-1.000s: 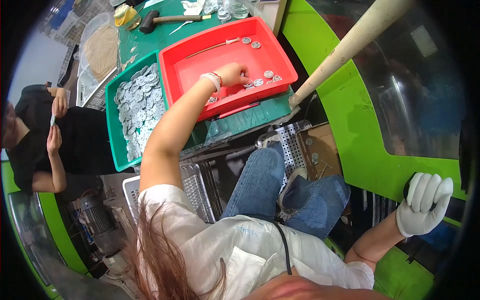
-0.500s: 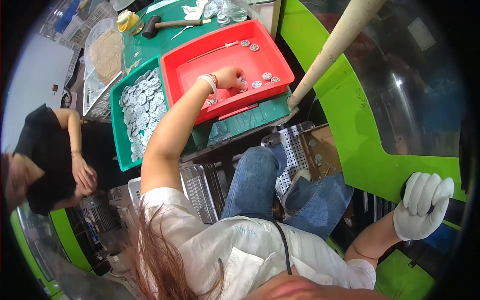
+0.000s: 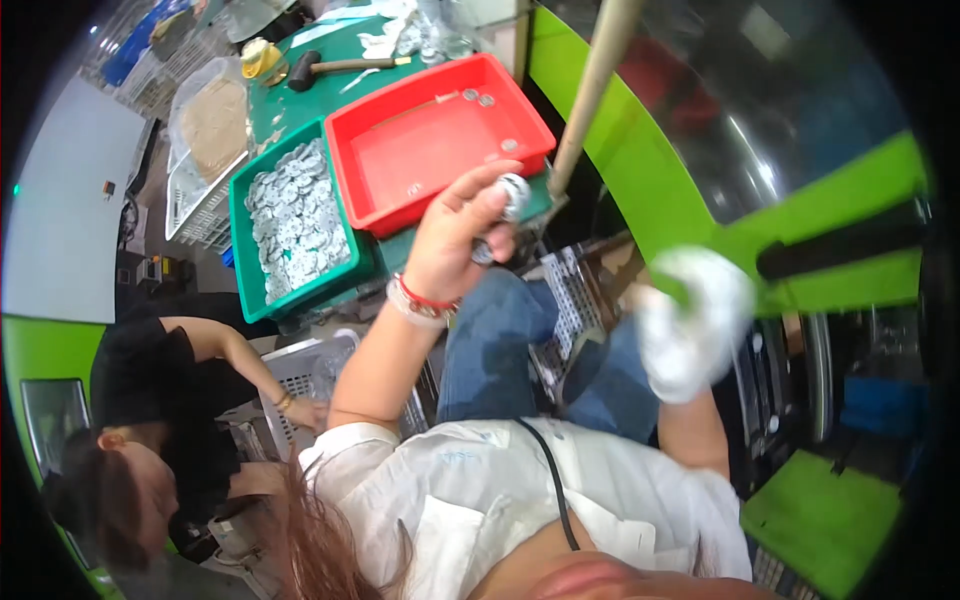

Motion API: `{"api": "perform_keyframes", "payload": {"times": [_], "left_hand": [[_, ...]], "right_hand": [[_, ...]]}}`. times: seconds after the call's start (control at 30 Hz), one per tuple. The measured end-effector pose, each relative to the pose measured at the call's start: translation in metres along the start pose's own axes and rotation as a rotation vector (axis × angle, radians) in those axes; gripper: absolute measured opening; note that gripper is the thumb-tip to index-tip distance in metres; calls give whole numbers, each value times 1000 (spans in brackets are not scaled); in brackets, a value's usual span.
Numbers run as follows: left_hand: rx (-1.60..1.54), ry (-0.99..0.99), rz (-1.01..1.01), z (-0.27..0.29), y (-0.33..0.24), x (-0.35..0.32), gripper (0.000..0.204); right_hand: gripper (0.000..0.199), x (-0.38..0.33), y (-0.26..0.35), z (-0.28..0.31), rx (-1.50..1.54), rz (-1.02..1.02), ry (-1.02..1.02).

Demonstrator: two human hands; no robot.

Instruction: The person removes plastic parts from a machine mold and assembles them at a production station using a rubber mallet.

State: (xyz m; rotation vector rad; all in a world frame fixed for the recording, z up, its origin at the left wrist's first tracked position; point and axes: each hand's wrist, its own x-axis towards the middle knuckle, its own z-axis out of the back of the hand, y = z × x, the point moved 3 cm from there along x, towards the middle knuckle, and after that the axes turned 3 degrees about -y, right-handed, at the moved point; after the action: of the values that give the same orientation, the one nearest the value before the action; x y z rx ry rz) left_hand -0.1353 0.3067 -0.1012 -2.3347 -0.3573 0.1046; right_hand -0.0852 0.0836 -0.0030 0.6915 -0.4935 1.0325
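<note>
My bare left hand (image 3: pixel 462 228) is raised at the near side of the red tray (image 3: pixel 365 205). Its thumb and fingers grip a small grey spoked disc (image 3: pixel 515 197). A second round grey piece (image 3: pixel 483 252) shows lower down by the curled fingers. My right hand (image 3: pixel 697 325), in a white glove, is blurred in front of the green machine panel. Its fingers curve away from the thumb with a gap between, and nothing shows in it. Several discs (image 3: pixel 470 95) and a thin stick lie in the red tray. Many grey discs (image 3: pixel 300 215) fill the green tray (image 3: pixel 240 240) beside it.
Behind the trays, a black-headed mallet (image 3: pixel 303 70) lies on the green table. A pale pole (image 3: pixel 590 100) rises at the red tray's right. At left, a co-worker in black (image 3: pixel 150 390) reaches to a white basket (image 3: pixel 290 375). A black bar (image 3: pixel 840 240) juts out at right.
My left hand has come out of the red tray toward me with discs. My gloved right hand has moved inward and its fist has loosened. The co-worker now reaches into the white basket.
</note>
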Motion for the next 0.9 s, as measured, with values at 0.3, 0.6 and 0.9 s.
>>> {"api": "perform_keyframes", "payload": {"times": [0.3, 0.6, 0.9], "left_hand": [[-266, 125, 249, -97, 49, -94, 32], [-711, 264, 758, -173, 106, -109, 32], [-381, -8, 678, -133, 159, -88, 26]], "right_hand": [[39, -30, 21, 6, 461, 141, 34], [49, -96, -18, 74, 1222, -238, -336], [35, -106, -342, 276, 739, -466, -1096]]}}
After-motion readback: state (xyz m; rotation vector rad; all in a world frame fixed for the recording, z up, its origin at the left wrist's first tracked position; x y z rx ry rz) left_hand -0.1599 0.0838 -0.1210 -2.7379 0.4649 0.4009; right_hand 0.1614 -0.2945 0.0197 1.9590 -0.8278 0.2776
